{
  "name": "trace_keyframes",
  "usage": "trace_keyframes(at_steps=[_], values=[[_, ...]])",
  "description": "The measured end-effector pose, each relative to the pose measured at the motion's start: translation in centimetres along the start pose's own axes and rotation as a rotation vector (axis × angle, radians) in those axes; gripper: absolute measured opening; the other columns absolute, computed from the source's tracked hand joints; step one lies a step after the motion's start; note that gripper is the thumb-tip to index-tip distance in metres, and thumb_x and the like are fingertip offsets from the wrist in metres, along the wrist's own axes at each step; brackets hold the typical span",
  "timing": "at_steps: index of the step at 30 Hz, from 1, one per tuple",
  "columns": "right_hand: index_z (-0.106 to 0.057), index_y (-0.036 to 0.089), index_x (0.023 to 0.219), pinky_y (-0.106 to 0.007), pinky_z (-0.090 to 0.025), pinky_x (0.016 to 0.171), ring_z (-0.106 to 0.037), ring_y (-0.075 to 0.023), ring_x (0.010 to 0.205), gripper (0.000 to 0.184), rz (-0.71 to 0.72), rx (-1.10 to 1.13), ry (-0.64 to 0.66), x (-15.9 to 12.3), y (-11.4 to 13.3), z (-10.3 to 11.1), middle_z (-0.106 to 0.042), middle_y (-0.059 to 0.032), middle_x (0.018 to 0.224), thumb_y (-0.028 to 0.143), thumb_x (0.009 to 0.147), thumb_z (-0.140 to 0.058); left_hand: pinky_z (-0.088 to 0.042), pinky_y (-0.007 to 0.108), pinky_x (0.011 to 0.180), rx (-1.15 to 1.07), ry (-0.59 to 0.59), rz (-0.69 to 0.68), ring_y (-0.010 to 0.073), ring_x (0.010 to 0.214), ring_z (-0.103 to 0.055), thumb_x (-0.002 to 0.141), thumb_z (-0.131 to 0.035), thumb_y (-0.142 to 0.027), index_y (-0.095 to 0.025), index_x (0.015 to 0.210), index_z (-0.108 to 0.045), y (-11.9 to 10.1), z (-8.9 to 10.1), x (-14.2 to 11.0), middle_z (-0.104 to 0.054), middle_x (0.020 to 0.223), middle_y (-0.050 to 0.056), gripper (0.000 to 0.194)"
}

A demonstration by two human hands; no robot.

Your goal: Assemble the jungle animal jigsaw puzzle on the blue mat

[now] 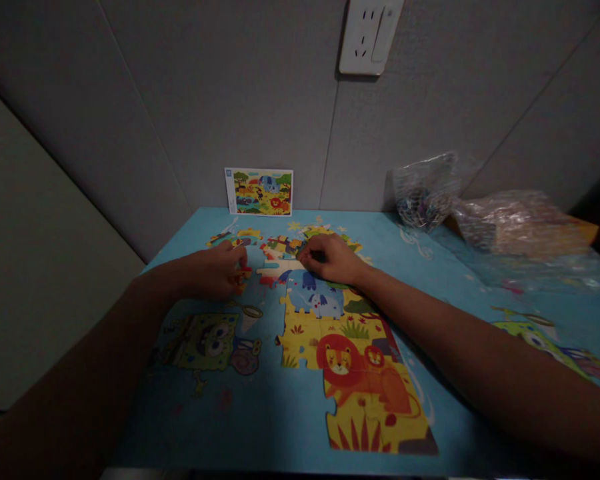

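A partly joined jigsaw puzzle [360, 333] lies on the table, showing blue elephants at the top and two lions below. My left hand [220, 268] is left of its upper part, fingers closed on an orange puzzle piece [241, 277]. At the puzzle's top edge, my right hand [334, 259] has its fingers curled together, and what they grip, if anything, is hidden. Between the hands are light strip-like pieces [273, 268] joining the elephant part. Several loose pieces [280, 247] lie just beyond them, and more colourful pieces [247, 235] rest behind my left hand.
A picture card [260, 192] with the animal scene leans on the wall. Clear plastic bags [425, 197] and crumpled wrapping [525, 227] occupy the right rear. The blue table cover [275, 413] has printed cartoon figures. A wall socket [370, 37] is above.
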State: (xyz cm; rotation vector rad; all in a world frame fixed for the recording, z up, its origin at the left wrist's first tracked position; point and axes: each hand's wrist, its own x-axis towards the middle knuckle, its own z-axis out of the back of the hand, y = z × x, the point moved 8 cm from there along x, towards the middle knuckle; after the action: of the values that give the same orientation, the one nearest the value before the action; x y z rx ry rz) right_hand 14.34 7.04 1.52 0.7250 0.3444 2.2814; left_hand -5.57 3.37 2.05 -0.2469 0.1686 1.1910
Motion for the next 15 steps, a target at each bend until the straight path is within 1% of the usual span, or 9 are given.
trace_keyframes(at_steps=[2, 3, 6, 8, 9, 11, 12, 13, 15], values=[[-0.075, 0.017, 0.077, -0.03, -0.041, 0.074, -0.06, -0.017, 0.071, 0.016, -0.047, -0.047, -0.022, 0.0, -0.2, 0.3, -0.072, -0.0043, 0.075, 0.017, 0.078, -0.059, -0.052, 0.039, 0.08, 0.036, -0.067, 0.028, 0.029, 0.093, -0.063, 0.075, -0.06, -0.027, -0.016, 0.115, -0.059, 0.6, 0.2, 0.5, -0.057, 0.117, 0.016, 0.042], [-0.075, 0.017, 0.076, -0.031, -0.041, 0.075, -0.06, -0.0181, 0.072, 0.017, -0.092, -0.089, -0.054, 0.0, -0.5, 0.7, -0.072, -0.0049, 0.074, 0.019, 0.079, -0.059, -0.052, 0.04, 0.081, 0.051, -0.106, 0.036, 0.0292, 0.093, -0.063, 0.076, -0.058, -0.025, -0.015, 0.118, -0.059, 0.9, 0.3, 0.8, -0.057, 0.118, 0.017, 0.043], [-0.078, 0.017, 0.082, -0.037, -0.039, 0.079, -0.06, -0.0239, 0.081, 0.021, -0.302, -0.236, -0.208, -0.4, -1.8, 2.4, -0.074, -0.0087, 0.079, 0.023, 0.084, -0.058, -0.052, 0.04, 0.087, 0.056, -0.219, -0.007, 0.0295, 0.099, -0.063, 0.076, -0.054, -0.019, -0.015, 0.119, -0.063, 0.8, 0.4, 1.7, -0.06, 0.117, 0.016, 0.044], [-0.079, 0.017, 0.089, -0.042, -0.038, 0.084, -0.059, -0.0287, 0.092, 0.023, -0.438, -0.294, -0.294, -1.0, -2.8, 3.4, -0.076, -0.0113, 0.089, 0.023, 0.085, -0.057, -0.049, 0.043, 0.096, 0.037, -0.343, -0.068, 0.0305, 0.107, -0.06, 0.076, -0.051, -0.017, -0.014, 0.118, -0.066, 0.2, 0.7, 2.3, -0.062, 0.117, 0.017, 0.045], [-0.079, 0.018, 0.092, -0.044, -0.038, 0.086, -0.059, -0.0308, 0.096, 0.024, -0.485, -0.309, -0.32, -1.2, -3.1, 3.7, -0.076, -0.012, 0.094, 0.023, 0.084, -0.057, -0.046, 0.045, 0.101, 0.023, -0.42, -0.097, 0.0312, 0.112, -0.058, 0.079, -0.05, -0.018, -0.013, 0.12, -0.067, -0.3, 0.9, 2.5, -0.063, 0.119, 0.017, 0.045], [-0.079, 0.019, 0.098, -0.047, -0.037, 0.088, -0.057, -0.0341, 0.104, 0.027, -0.539, -0.323, -0.34, -1.5, -3.5, 4.0, -0.075, -0.013, 0.103, 0.02, 0.084, -0.056, -0.04, 0.05, 0.107, -0.003, -0.554, -0.138, 0.0325, 0.118, -0.053, 0.088, -0.047, -0.026, -0.014, 0.129, -0.065, -1.1, 1.1, 2.8, -0.063, 0.127, 0.017, 0.047], [-0.079, 0.019, 0.101, -0.048, -0.037, 0.089, -0.056, -0.0355, 0.108, 0.028, -0.551, -0.324, -0.336, -1.6, -3.6, 4.0, -0.074, -0.0137, 0.108, 0.021, 0.084, -0.057, -0.037, 0.053, 0.108, -0.017, -0.58, -0.144, 0.0333, 0.121, -0.051, 0.092, -0.045, -0.033, -0.016, 0.134, -0.064, -1.4, 0.9, 3.2, -0.062, 0.132, 0.016, 0.049], [-0.079, 0.019, 0.104, -0.05, -0.037, 0.09, -0.055, -0.0368, 0.11, 0.029, -0.555, -0.32, -0.324, -1.6, -3.6, 3.9, -0.073, -0.0143, 0.111, 0.024, 0.085, -0.057, -0.035, 0.055, 0.108, -0.032, -0.579, -0.141, 0.0343, 0.123, -0.049, 0.095, -0.044, -0.039, -0.02, 0.138, -0.062, -1.6, 0.6, 3.6, -0.06, 0.137, 0.014, 0.05], [-0.077, 0.02, 0.114, -0.052, -0.037, 0.092, -0.053, -0.0387, 0.115, 0.035, -0.526, -0.29, -0.268, -1.3, -3.5, 3.3, -0.071, -0.0148, 0.122, 0.035, 0.087, -0.06, -0.033, 0.058, 0.106, -0.07, -0.526, -0.119, 0.0364, 0.127, -0.045, 0.096, -0.045, -0.047, -0.027, 0.14, -0.061, -1.8, -0.3, 4.5, -0.059, 0.141, 0.012, 0.051]])
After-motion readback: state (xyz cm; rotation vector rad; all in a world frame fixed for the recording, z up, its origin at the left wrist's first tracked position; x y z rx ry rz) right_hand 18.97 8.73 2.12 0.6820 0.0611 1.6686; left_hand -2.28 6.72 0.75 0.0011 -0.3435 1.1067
